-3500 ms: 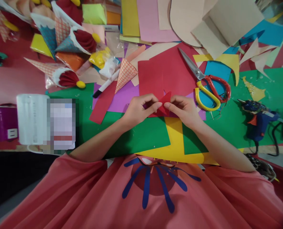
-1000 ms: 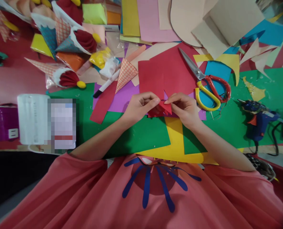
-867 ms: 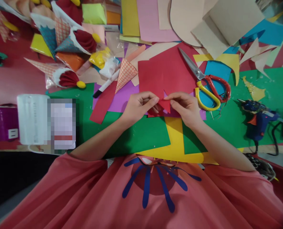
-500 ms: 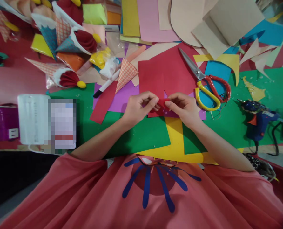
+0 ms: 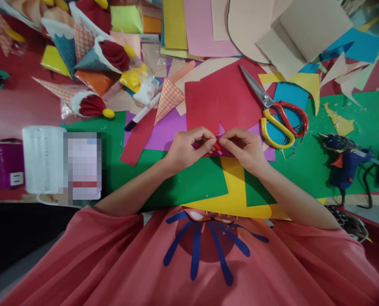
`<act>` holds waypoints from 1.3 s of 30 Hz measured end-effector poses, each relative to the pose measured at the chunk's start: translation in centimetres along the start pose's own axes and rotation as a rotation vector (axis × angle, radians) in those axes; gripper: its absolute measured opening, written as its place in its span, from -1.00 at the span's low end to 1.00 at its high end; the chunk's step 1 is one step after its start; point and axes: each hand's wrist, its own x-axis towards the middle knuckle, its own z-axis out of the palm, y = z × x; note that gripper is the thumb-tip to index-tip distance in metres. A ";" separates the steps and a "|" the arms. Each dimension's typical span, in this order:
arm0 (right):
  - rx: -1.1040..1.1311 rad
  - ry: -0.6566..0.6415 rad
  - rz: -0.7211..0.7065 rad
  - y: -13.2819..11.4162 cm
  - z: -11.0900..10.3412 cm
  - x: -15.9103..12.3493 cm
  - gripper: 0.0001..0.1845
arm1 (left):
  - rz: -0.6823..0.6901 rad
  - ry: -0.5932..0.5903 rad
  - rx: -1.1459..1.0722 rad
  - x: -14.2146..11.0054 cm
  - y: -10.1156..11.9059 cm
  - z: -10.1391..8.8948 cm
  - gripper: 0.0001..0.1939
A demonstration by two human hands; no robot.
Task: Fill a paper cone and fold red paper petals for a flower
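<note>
A small piece of red paper (image 5: 217, 146) is pinched between the fingertips of both hands, mostly covered by them. My left hand (image 5: 189, 146) grips it with thumb and forefinger. My right hand (image 5: 245, 146) pinches it from the other side, its fingertips close against the left ones. Below and beyond the hands lie larger red sheets (image 5: 205, 102) on purple paper (image 5: 176, 132). Scissors (image 5: 266, 101) with one yellow and one red handle rest open, just beyond my right hand. A checked paper cone (image 5: 169, 100) and a black-capped marker (image 5: 143, 112) lie beyond my left hand.
Green sheets (image 5: 176, 180) cover the near table. A blue glue gun (image 5: 347, 165) with a cord stands at the right. Several cone shapes with red filling (image 5: 112, 53) crowd the far left. A phone (image 5: 84, 165) and a white box (image 5: 44, 159) sit at the near left.
Both hands have drawn closer together, with fingertips now almost meeting. Less of the small red paper shows between them. The scissors and surrounding sheets stay in place.
</note>
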 end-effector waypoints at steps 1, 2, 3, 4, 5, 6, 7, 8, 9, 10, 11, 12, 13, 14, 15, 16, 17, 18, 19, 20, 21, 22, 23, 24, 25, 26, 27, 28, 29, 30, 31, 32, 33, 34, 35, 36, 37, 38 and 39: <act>-0.003 0.000 0.002 0.0 0.0 0.0 -0.81 | -0.002 -0.004 0.015 0.0 0.1 -0.1 -0.71; -0.003 0.005 0.008 0.0 0.0 0.0 -0.80 | -0.005 -0.009 0.035 0.0 0.1 -0.1 -0.71; 0.001 0.013 0.016 0.0 0.1 0.0 -0.80 | -0.010 -0.015 0.056 0.1 0.2 -0.2 -0.71; 0.007 0.022 0.029 0.0 0.1 0.0 -0.78 | -0.015 -0.019 0.075 0.1 0.2 -0.2 -0.70; 0.016 0.025 0.048 0.0 0.2 0.0 -0.75 | -0.017 -0.018 0.089 0.2 0.3 -0.2 -0.70; 0.025 0.017 0.070 -0.1 0.2 0.1 -0.73 | -0.015 -0.015 0.092 0.2 0.3 -0.2 -0.69; 0.031 -0.001 0.093 -0.1 0.2 0.1 -0.69 | -0.011 -0.008 0.085 0.2 0.3 -0.2 -0.68; 0.033 -0.025 0.112 -0.2 0.3 0.1 -0.67 | -0.005 0.002 0.073 0.2 0.3 -0.2 -0.67; 0.031 -0.047 0.125 -0.2 0.3 0.1 -0.64 | 0.001 0.010 0.061 0.2 0.3 -0.1 -0.67; 0.023 -0.063 0.130 -0.2 0.3 0.1 -0.62 | 0.003 0.017 0.053 0.3 0.3 -0.1 -0.66; 0.011 -0.073 0.131 -0.3 0.3 0.1 -0.60 | -0.001 0.017 0.050 0.3 0.3 -0.1 -0.67; -0.003 -0.076 0.130 -0.2 0.3 0.1 -0.60 | -0.013 0.008 0.054 0.3 0.3 -0.2 -0.67; -0.018 -0.075 0.131 -0.2 0.3 0.1 -0.60 | -0.028 -0.008 0.063 0.3 0.3 -0.2 -0.67; -0.030 -0.073 0.132 -0.2 0.2 0.1 -0.60 | -0.043 -0.031 0.072 0.4 0.4 -0.3 -0.68; -0.034 -0.071 0.133 -0.1 0.2 0.1 -0.62 | -0.054 -0.055 0.080 0.4 0.4 -0.3 -0.68; -0.027 -0.071 0.135 -0.1 0.2 0.1 -0.64 | -0.061 -0.076 0.089 0.4 0.4 -0.4 -0.68; -0.008 -0.071 0.137 -0.1 0.2 0.2 -0.67 | -0.059 -0.088 0.097 0.4 0.4 -0.4 -0.68; 0.020 -0.073 0.139 -0.1 0.2 0.2 -0.68 | -0.052 -0.090 0.102 0.4 0.3 -0.4 -0.68; 0.052 -0.077 0.144 -0.2 0.2 0.2 -0.68 | -0.041 -0.085 0.106 0.4 0.3 -0.4 -0.68; 0.084 -0.080 0.152 -0.2 0.2 0.3 -0.68 | -0.029 -0.076 0.106 0.4 0.3 -0.4 -0.67; 0.109 -0.081 0.161 -0.3 0.1 0.3 -0.67 | -0.017 -0.065 0.102 0.3 0.3 -0.3 -0.66; 0.126 -0.079 0.169 -0.3 0.1 0.3 -0.66 | -0.007 -0.055 0.094 0.3 0.2 -0.3 -0.65; 0.140 -0.072 0.175 -0.3 0.1 0.4 -0.66 | 0.001 -0.046 0.080 0.2 0.2 -0.2 -0.64; 0.153 -0.063 0.182 -0.4 0.0 0.4 -0.66 | 0.005 -0.037 0.062 0.2 0.2 -0.2 -0.63; 0.169 -0.053 0.188 -0.4 0.0 0.4 -0.65 | 0.006 -0.028 0.043 0.2 0.1 -0.1 -0.62; 0.191 -0.045 0.198 -0.4 0.0 0.5 -0.65 | 0.005 -0.019 0.024 0.2 0.1 -0.1 -0.62; 0.217 -0.041 0.212 -0.5 0.0 0.5 -0.64 | 0.001 -0.009 0.004 0.2 0.1 0.0 -0.61; 0.244 -0.040 0.232 -0.5 0.0 0.5 -0.63 | -0.005 0.000 -0.016 0.2 0.1 0.0 -0.60; 0.269 -0.040 0.255 -0.6 0.0 0.5 -0.62 | -0.014 0.007 -0.038 0.2 0.1 0.0 -0.60; 0.290 -0.042 0.274 -0.7 -0.1 0.5 -0.62 | -0.025 0.013 -0.058 0.2 0.2 0.0 -0.59; 0.306 -0.042 0.286 -0.8 -0.1 0.5 -0.61 | -0.034 0.020 -0.076 0.3 0.2 0.0 -0.58; 0.314 -0.042 0.291 -0.8 -0.1 0.5 -0.61 | -0.043 0.026 -0.089 0.3 0.2 0.0 -0.58; 0.313 -0.040 0.287 -0.9 -0.1 0.5 -0.61 | -0.051 0.030 -0.100 0.3 0.2 0.0 -0.58; 0.305 -0.037 0.274 -0.9 -0.1 0.5 -0.61 | -0.057 0.033 -0.111 0.3 0.2 -0.1 -0.58; 0.289 -0.032 0.253 -0.9 -0.2 0.5 -0.61 | -0.062 0.033 -0.123 0.3 0.2 -0.1 -0.58; 0.267 -0.027 0.229 -0.9 -0.2 0.6 -0.61 | -0.066 0.030 -0.138 0.3 0.2 -0.1 -0.58; 0.243 -0.021 0.205 -0.9 -0.3 0.6 -0.61 | -0.071 0.028 -0.154 0.4 0.2 -0.1 -0.58; 0.221 -0.012 0.179 -0.8 -0.3 0.6 -0.61 | -0.077 0.028 -0.171 0.4 0.2 -0.2 -0.58; 0.204 -0.005 0.158 -0.8 -0.4 0.6 -0.61 | -0.083 0.028 -0.186 0.4 0.2 -0.2 -0.58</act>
